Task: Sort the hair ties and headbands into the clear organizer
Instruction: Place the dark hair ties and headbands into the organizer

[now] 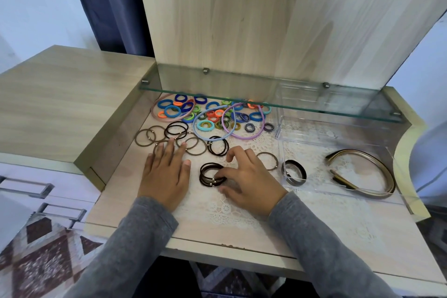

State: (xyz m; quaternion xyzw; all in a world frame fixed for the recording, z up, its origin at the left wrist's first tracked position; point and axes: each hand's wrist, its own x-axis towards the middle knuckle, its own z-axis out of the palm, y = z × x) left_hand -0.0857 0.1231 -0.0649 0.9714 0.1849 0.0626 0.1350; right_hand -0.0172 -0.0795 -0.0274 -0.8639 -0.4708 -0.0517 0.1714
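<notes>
Gathering a stack of dark hair ties [211, 174] near the table's [116, 203] front edge, the right hand [246, 179] pinches them, likely bundling them for the clear organizer [338, 133] at the right edge. The left hand [165, 172] rests open, flat, bracing.

A home, likely a bedroom: a light wood dressing tabletop [60, 94] with a glass shelf [266, 101], lace doily [229, 210], dark curtain [106, 5], drawer handles [29, 187] and patterned rug [41, 256].
</notes>
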